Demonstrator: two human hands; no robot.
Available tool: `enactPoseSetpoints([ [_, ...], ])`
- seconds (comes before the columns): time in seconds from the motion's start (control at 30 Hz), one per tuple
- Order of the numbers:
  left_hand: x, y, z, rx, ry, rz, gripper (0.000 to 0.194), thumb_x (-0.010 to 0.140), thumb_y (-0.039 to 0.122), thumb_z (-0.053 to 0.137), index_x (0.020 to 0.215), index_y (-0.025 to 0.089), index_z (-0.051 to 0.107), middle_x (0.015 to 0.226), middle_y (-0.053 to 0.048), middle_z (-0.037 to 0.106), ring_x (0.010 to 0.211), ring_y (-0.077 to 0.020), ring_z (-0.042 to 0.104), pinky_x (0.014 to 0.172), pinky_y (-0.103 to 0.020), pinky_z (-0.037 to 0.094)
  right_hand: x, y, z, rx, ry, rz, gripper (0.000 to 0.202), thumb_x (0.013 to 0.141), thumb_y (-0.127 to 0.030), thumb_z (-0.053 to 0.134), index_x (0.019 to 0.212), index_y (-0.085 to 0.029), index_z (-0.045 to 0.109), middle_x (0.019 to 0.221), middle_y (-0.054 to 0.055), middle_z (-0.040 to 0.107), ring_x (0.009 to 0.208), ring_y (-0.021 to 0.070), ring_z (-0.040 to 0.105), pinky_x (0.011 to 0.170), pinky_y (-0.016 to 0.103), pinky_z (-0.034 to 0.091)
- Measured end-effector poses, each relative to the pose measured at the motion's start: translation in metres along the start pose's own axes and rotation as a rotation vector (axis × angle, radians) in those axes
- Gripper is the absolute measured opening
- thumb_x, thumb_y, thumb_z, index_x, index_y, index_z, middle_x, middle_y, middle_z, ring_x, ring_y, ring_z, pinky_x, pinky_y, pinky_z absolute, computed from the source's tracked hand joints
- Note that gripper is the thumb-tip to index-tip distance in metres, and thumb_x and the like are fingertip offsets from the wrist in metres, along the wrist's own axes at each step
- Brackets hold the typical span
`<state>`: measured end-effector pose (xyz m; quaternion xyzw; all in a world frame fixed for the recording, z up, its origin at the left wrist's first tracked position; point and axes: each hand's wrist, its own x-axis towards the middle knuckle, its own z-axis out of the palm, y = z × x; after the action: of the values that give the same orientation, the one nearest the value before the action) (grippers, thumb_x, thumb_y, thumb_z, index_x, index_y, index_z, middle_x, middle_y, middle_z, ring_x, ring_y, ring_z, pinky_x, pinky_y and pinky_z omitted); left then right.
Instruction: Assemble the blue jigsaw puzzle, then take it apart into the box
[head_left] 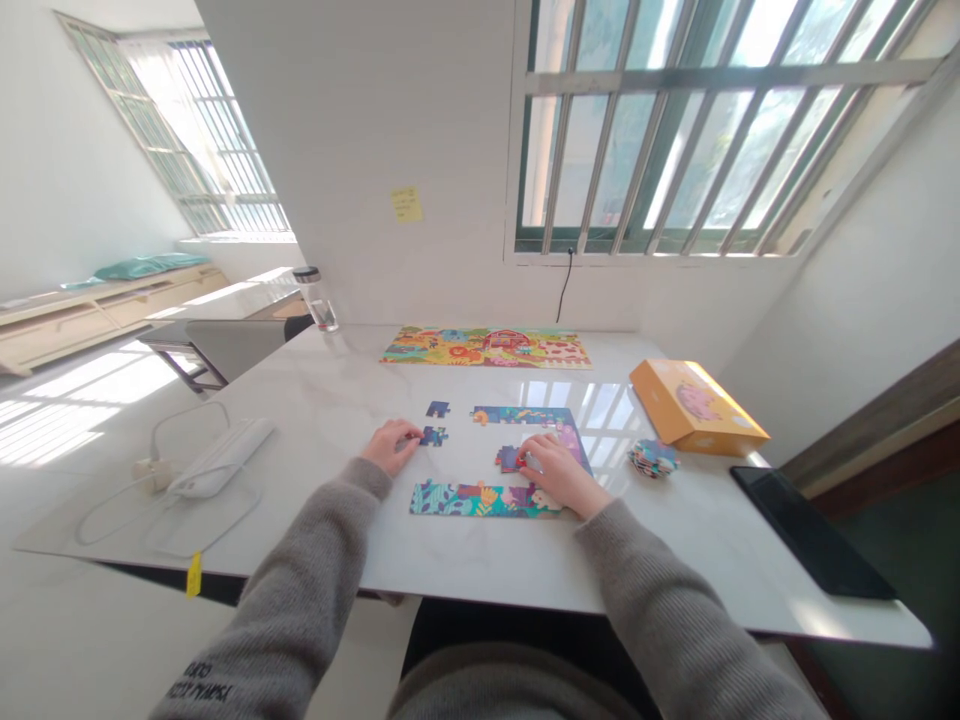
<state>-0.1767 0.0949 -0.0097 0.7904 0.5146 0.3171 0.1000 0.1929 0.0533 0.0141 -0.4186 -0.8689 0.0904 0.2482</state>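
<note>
Handling flat puzzle pieces with both hands

The left hand has its fingers close together at the left edge of the near loose piece; whether they clamp it cannot be told. The far loose piece lies just beyond. The right hand has its fingertips on the dark piece, between the far strip and the near strip; its grip on that piece cannot be told either. All these parts lie on the bench.

Recommended handling: thin pieces are best held by the edges, with tabs and sockets left exposed. Each should be turned flat on the surface, its picture matched to its neighbour's, and pressed straight down rather than forced sideways. The right wrist should be kept raised, since it passes close over the near strip and could shift it. The piece pile sits to the right, near the orange box.
</note>
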Motion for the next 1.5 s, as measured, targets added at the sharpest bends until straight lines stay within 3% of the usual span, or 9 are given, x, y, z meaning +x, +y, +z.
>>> enactPoseSetpoints([
  [0.23,0.000,0.012,-0.003,-0.103,0.086,-0.066,0.022,0.085,0.034,0.052,0.087,0.021,0.070,0.090,-0.005,0.071,0.090,-0.0220,0.062,0.077,-0.034,0.050,0.001,-0.013,-0.001,0.039,0.207,-0.031,0.016,0.090,-0.024,0.064,0.106,-0.020,0.061,0.104,0.009,0.065,0.104,0.0263,0.057,0.091,0.042,0.047],
  [0.3,-0.001,0.027,-0.001,-0.191,0.100,-0.112,0.024,0.086,0.038,0.053,0.090,0.020,0.069,0.088,-0.004,0.073,0.085,-0.0208,0.064,0.076,-0.033,0.049,0.003,-0.026,0.001,0.075,0.233,-0.069,0.019,0.090,-0.026,0.064,0.108,-0.020,0.061,0.105,0.009,0.064,0.105,0.0260,0.056,0.093,0.042,0.047],
  [0.43,-0.004,0.064,0.011,-0.428,0.008,-0.100,0.031,0.089,0.043,0.055,0.104,0.018,0.065,0.083,-0.004,0.074,0.081,-0.0193,0.067,0.076,-0.032,0.048,0.009,-0.054,0.008,0.083,0.274,-0.146,0.025,0.091,-0.028,0.064,0.114,-0.020,0.060,0.109,0.010,0.063,0.104,0.0258,0.055,0.092,0.042,0.046],
  [0.6,-0.004,0.091,0.026,-0.578,-0.057,-0.099,0.037,0.082,0.048,0.068,0.101,0.017,0.065,0.081,-0.005,0.072,0.078,-0.0191,0.066,0.067,-0.029,0.047,0.011,-0.065,0.012,0.006,0.283,-0.153,0.030,0.092,-0.029,0.061,0.121,-0.020,0.060,0.113,0.012,0.062,0.104,0.0273,0.054,0.091,0.044,0.045],
  [0.87,-0.001,0.090,0.031,-0.691,-0.069,-0.127,0.038,0.080,0.050,0.070,0.096,0.015,0.066,0.087,-0.007,0.071,0.081,-0.0200,0.066,0.074,-0.033,0.050,0.008,-0.068,0.019,-0.019,0.198,-0.167,0.033,0.094,-0.026,0.058,0.126,-0.021,0.059,0.109,0.011,0.060,0.098,0.0254,0.055,0.087,0.043,0.049],
  [1.03,-0.003,0.087,0.034,-0.765,-0.074,-0.135,0.043,0.078,0.050,0.074,0.102,0.016,0.064,0.079,-0.003,0.067,0.075,-0.0171,0.065,0.072,-0.031,0.051,0.007,-0.065,0.020,-0.036,0.148,-0.245,0.028,0.094,-0.020,0.057,0.121,-0.024,0.061,0.137,0.012,0.054,0.123,0.0279,0.049,0.098,0.047,0.047],
  [1.2,-0.004,0.085,0.038,-0.884,-0.104,-0.196,0.046,0.070,0.054,0.080,0.088,0.017,0.060,0.078,-0.002,0.066,0.073,-0.0156,0.065,0.071,-0.031,0.055,0.008,-0.064,0.020,-0.065,0.081,-0.309,0.026,0.095,-0.017,0.055,0.120,-0.022,0.060,0.134,0.011,0.058,0.118,0.0266,0.052,0.096,0.045,0.046],
  [1.37,-0.002,0.087,0.033,-0.822,-0.077,-0.187,0.043,0.077,0.056,0.072,0.090,0.017,0.060,0.075,-0.001,0.066,0.065,-0.0141,0.064,0.067,-0.030,0.055,0.006,-0.060,0.021,-0.010,0.123,-0.245,0.027,0.095,-0.026,0.060,0.122,-0.022,0.060,0.123,0.012,0.062,0.112,0.0258,0.055,0.093,0.043,0.046],
  [1.5,-0.001,0.075,0.021,-0.619,0.047,-0.180,0.035,0.084,0.050,0.063,0.094,0.017,0.064,0.080,-0.004,0.069,0.069,-0.0158,0.065,0.070,-0.031,0.055,0.003,-0.051,0.016,0.038,0.186,-0.128,0.028,0.092,-0.026,0.064,0.119,-0.023,0.061,0.116,0.010,0.064,0.106,0.0255,0.056,0.092,0.043,0.046],
])
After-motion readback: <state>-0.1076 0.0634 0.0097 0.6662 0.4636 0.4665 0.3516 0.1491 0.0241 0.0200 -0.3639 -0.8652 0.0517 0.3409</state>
